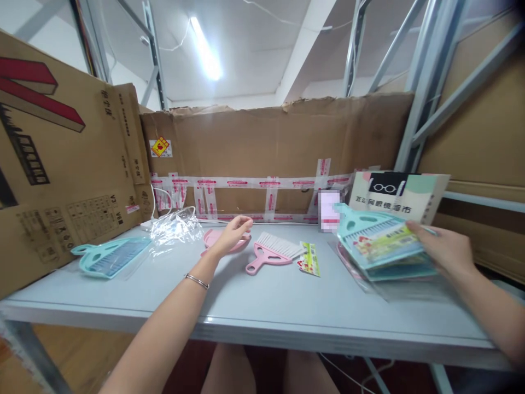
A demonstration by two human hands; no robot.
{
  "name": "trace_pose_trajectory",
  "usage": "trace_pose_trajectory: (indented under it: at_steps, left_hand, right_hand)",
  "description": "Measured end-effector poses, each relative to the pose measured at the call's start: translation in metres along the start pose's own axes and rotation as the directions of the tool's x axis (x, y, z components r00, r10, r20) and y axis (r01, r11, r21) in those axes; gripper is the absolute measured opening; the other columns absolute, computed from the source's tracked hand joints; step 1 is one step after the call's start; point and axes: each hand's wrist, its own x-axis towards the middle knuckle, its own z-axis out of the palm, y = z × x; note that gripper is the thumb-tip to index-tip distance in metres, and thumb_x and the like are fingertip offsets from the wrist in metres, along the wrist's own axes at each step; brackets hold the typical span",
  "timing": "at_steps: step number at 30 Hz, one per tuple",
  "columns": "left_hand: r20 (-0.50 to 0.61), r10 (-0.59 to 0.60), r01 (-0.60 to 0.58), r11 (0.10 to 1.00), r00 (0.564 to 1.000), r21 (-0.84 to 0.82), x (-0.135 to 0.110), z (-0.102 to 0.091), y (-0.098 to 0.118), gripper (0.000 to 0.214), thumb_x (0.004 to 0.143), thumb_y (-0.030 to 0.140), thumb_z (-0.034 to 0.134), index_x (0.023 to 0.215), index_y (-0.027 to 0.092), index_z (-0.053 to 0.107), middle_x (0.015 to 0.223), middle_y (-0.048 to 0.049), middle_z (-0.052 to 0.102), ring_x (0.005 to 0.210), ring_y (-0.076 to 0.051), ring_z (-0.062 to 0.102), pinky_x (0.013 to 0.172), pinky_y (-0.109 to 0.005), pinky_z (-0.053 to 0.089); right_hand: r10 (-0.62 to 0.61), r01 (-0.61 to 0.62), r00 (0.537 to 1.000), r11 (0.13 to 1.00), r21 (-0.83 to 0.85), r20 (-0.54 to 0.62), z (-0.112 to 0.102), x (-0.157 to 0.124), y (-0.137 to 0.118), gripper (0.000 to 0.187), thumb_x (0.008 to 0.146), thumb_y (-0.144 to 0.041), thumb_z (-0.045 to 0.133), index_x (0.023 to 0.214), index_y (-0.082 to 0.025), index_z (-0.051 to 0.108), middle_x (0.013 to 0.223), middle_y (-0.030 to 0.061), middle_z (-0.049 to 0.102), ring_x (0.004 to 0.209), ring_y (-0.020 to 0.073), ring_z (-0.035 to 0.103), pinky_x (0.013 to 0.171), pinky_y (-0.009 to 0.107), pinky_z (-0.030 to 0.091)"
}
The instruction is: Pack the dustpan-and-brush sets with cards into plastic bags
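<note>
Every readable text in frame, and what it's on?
"V3": brown cardboard box, left
"V6": same box; its other print unreadable
"互…网眼镜超市": white rectangular printed package; second character unclear
Too small or blurred: pink-printed white tape, red-yellow diamond sticker, yellow-green paper card, held yellow-green label, pixelated pinkish rectangle

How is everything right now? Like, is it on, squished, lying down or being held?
Ceiling light: on.
Back cardboard box: taped.
Clear plastic: crumpled.
Left teal dustpan set: lying down.
Pink dustpan: partly hidden by the left hand.
Pink brush: lying flat.
Loose card: lying beside the pink brush.
Top right teal dustpan set: held in right hand, tilted.
</note>
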Motion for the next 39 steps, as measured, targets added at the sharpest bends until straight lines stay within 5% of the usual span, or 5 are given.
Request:
trace_pose_trajectory:
  at_steps: [11,16,27,33,39]
  left_hand:
    - [-0.079,0.086,-0.062,0.963,0.993,0.261,0.006,-0.007,-0.013,0.027,0.073,0.042,0.055,0.086,0.019,0.058,0.088,-0.0053,0.06,0.081,-0.017,0.055,0.066,-0.027,0.046]
    - [-0.023,0.235,-0.143,0.665,0.972,0.733,0.008,-0.016,-0.024,0.023,0.074,0.034,0.055,0.087,0.017,0.061,0.09,-0.0106,0.063,0.087,-0.024,0.056,0.081,-0.036,0.041]
    - [0.126,0.193,-0.181,0.296,0.973,0.938,0.003,-0.006,-0.013,0.019,0.073,0.008,0.046,0.082,0.017,0.061,0.092,-0.0153,0.063,0.096,-0.028,0.054,0.086,-0.041,0.034]
    - [0.491,0.405,-0.6,0.208,0.772,0.772,-0.011,0.007,0.021,0.032,0.083,0.008,0.031,0.092,0.02,0.059,0.104,-0.0106,0.063,0.101,-0.022,0.053,0.095,-0.041,0.028]
    - [0.528,0.431,-0.68,0.507,0.732,0.529,-0.019,0.018,0.027,0.024,0.086,0.019,0.038,0.083,0.024,0.062,0.112,-0.0059,0.063,0.111,-0.019,0.052,0.103,-0.038,0.025]
  right_hand:
    - [-0.456,0.436,0.876,0.616,-0.656,0.154,0.012,-0.032,0.019,0.035,0.074,-0.024,0.045,0.107,-0.016,0.053,0.107,0.0256,0.052,0.098,0.0384,0.048,0.071,0.047,0.037]
    - [-0.458,0.443,0.874,0.608,-0.659,0.164,0.013,-0.03,0.012,0.031,0.076,-0.024,0.041,0.103,-0.014,0.051,0.106,0.0239,0.05,0.095,0.0369,0.047,0.071,0.044,0.037]
    - [-0.595,0.593,0.802,0.804,0.04,0.054,0.072,-0.053,-0.091,0.025,0.071,-0.025,0.047,0.095,-0.016,0.048,0.098,0.0118,0.053,0.092,0.0234,0.049,0.085,0.039,0.038]
    - [-0.417,0.207,0.762,0.882,0.422,0.496,0.108,-0.084,-0.121,0.036,0.067,-0.039,0.065,0.096,-0.021,0.053,0.108,0.0087,0.057,0.1,0.0212,0.051,0.088,0.035,0.04]
    - [-0.22,-0.311,0.19,0.911,0.271,0.957,0.103,-0.106,-0.109,0.042,0.062,-0.038,0.073,0.098,-0.018,0.061,0.089,0.005,0.066,0.077,0.016,0.061,0.065,0.025,0.047]
